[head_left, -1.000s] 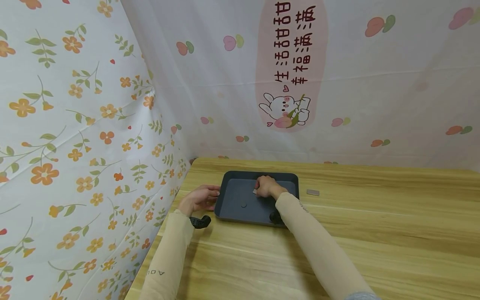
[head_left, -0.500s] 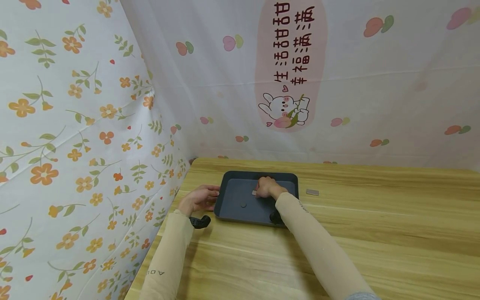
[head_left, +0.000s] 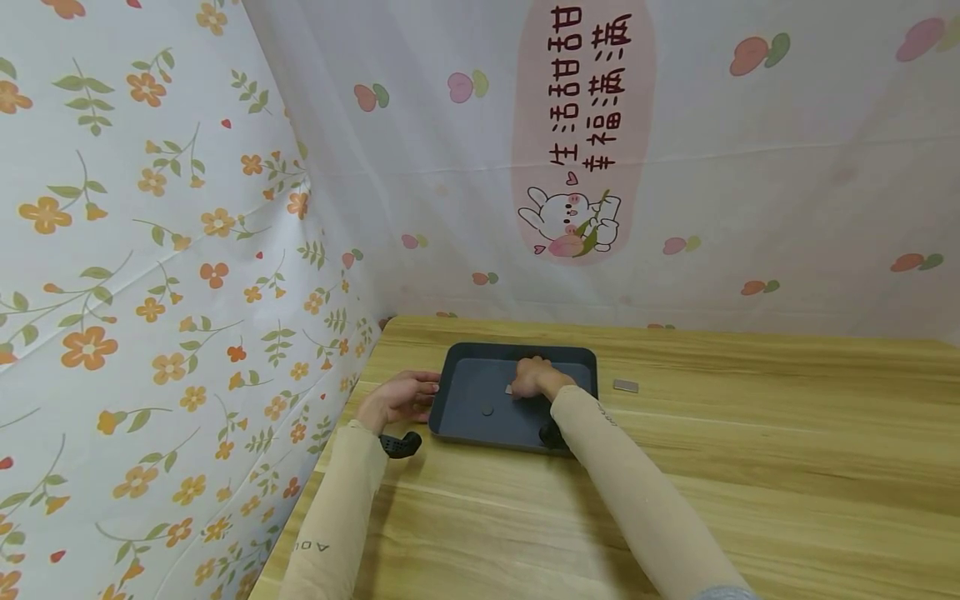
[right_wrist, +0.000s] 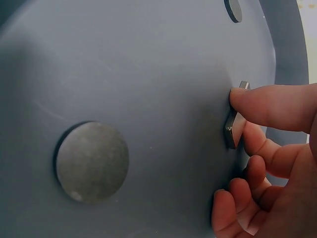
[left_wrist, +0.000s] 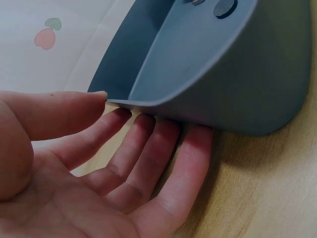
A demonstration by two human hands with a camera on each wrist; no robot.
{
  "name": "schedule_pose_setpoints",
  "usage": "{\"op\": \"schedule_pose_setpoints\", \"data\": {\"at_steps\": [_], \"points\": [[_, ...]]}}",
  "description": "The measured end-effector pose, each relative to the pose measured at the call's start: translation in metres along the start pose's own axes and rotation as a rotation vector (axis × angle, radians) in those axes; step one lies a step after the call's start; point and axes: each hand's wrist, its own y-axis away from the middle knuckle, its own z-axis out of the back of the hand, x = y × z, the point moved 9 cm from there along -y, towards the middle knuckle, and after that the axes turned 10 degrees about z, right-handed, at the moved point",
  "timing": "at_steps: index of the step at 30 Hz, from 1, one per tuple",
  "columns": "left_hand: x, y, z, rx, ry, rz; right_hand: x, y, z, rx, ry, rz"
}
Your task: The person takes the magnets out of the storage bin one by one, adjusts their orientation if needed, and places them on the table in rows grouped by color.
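The right hand [head_left: 533, 377] pinches a metal plate [right_wrist: 238, 129] on edge, probably for grip on its faces, inside the tray [head_left: 467, 387] at frame centre. The left hand [head_left: 401, 393], fingers relaxed, touches the tray's left wall, presumably steadying it. A spare plate [head_left: 626, 386] lies right of centre on the surface [head_left: 480, 517].

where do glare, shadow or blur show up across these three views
Head view: pale glare streak on the table, right of the tray; left wrist view: dim, with shadow on the wood below the tray; right wrist view: soft shadow beside the metal piece, blurred top-left corner.
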Motion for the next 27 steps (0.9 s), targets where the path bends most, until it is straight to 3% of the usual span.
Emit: {"op": "schedule_pose_setpoints", "data": {"at_steps": [22, 27], "points": [[0.0005, -0.0022, 0.0003, 0.013, -0.004, -0.001, -0.0022, 0.0056, 0.0003, 0.005, -0.055, -0.013], [0.001, -0.0032, 0.0002, 0.015, 0.0, -0.006, -0.0012, 0.0051, 0.0009, -0.016, -0.042, 0.031]]}}
